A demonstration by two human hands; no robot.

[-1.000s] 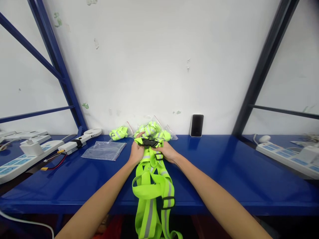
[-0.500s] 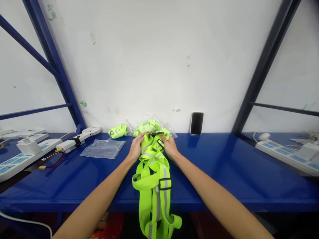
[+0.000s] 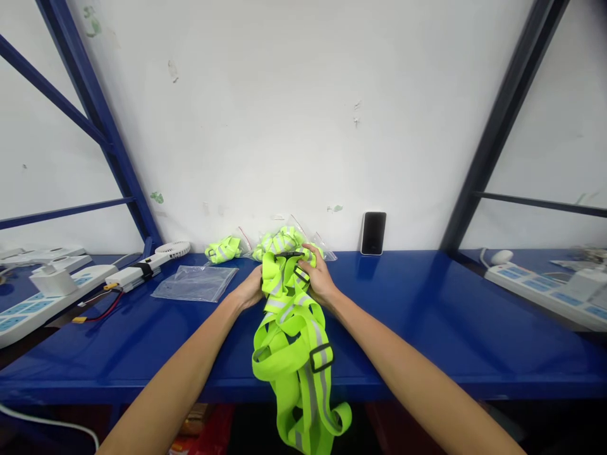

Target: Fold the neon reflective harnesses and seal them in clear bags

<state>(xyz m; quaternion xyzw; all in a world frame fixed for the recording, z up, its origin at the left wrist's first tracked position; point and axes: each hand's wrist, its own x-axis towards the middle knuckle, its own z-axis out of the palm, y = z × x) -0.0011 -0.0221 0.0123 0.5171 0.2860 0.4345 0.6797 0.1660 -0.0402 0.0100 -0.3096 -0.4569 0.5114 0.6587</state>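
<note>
A neon yellow reflective safety vest point(image 3: 291, 354) with grey stripes lies bunched on the shelf and hangs over its front edge. A black slider buckle point(image 3: 321, 357) sits on one strap. My left hand point(image 3: 249, 289) grips the vest's left side, its fingers hidden behind the fabric. My right hand point(image 3: 318, 278) holds the top of the bunch, near a thin black clip point(image 3: 290, 254). Just beyond both hands lies a clear bag of folded yellow vests point(image 3: 279, 243).
A similar small bag point(image 3: 222, 249) and a flat clear plastic bag point(image 3: 194, 284) lie left of my hands on the blue metal shelf point(image 3: 427, 322). A black phone point(image 3: 373, 233) leans against the wall. White power strips point(image 3: 545, 294) sit at both sides.
The vest has been turned and gathered upward, so the black clip is now mostly hidden at the top. My left hand has moved behind the vest's left side, and the hanging straps have shifted.
</note>
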